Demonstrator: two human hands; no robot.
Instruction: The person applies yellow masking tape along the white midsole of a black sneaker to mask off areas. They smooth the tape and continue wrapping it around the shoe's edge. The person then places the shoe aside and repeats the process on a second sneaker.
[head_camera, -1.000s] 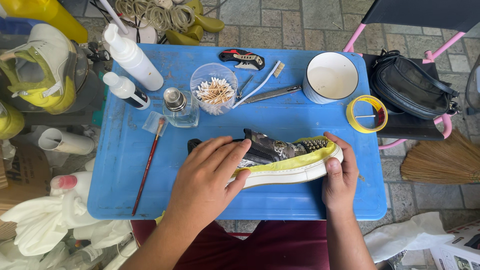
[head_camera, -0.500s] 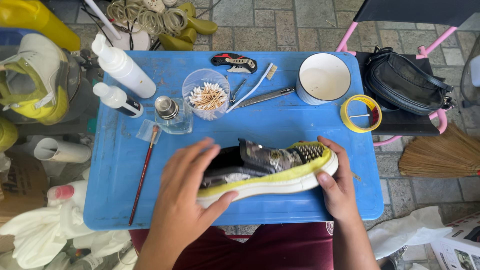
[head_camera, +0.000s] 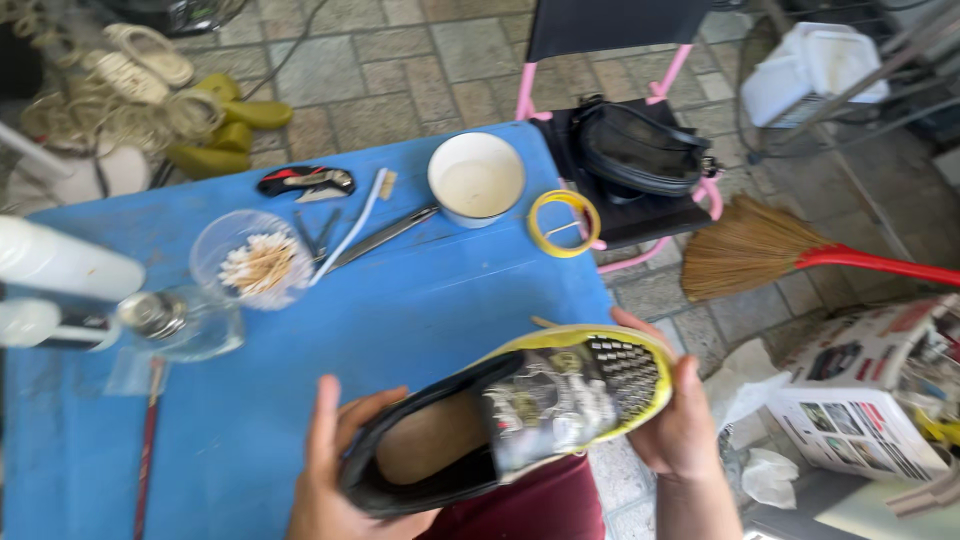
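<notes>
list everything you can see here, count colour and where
shoe: 1, black with yellow-taped edge and studded toe, held over the table's near edge
table: 1, blue, centre
bowl: 1, white, far side of table
tape roll: 1, yellow, table's right edge
cotton swab cup: 1, clear, on table
toothbrush: 1, white, beside the cup
utility knife: 1, black and red, far edge
glass bottle: 1, clear, left
paintbrush: 1, red handle, near left
bag: 1, black, on pink chair
broom: 1, straw with red handle, on the paving
left hand: grip on shoe heel
right hand: grip on shoe toe
</notes>
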